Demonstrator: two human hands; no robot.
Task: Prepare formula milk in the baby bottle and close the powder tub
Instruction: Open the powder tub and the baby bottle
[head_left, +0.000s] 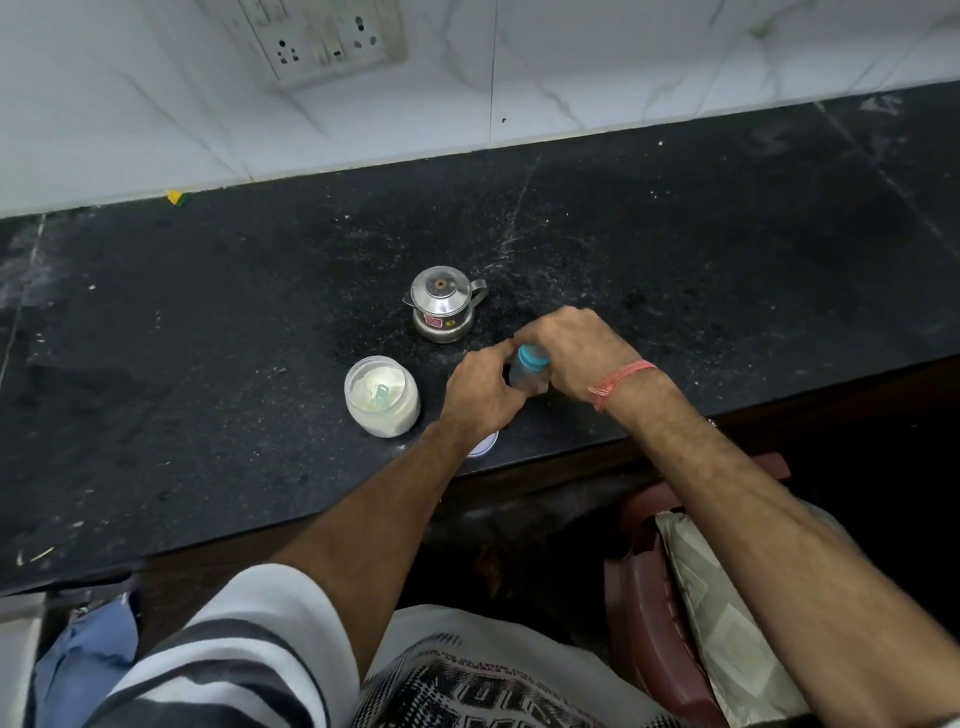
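Note:
A small baby bottle (524, 373) with a blue collar stands on the black counter (208, 364) near its front edge. My left hand (480, 392) grips the bottle's body from the left. My right hand (571, 353) curls over the bottle's blue top from the right. To the left stands the open powder tub (382, 397), a clear jar of white powder with a pale green scoop lying in it. A white lid (483, 446) peeks out on the counter from under my left wrist.
A small lidded steel pot (444, 309) with a spout and handle stands behind the bottle. White tiled wall with a socket panel (322, 36) rises at the back. A maroon chair (654, 571) with a cloth sits below the counter edge on the right.

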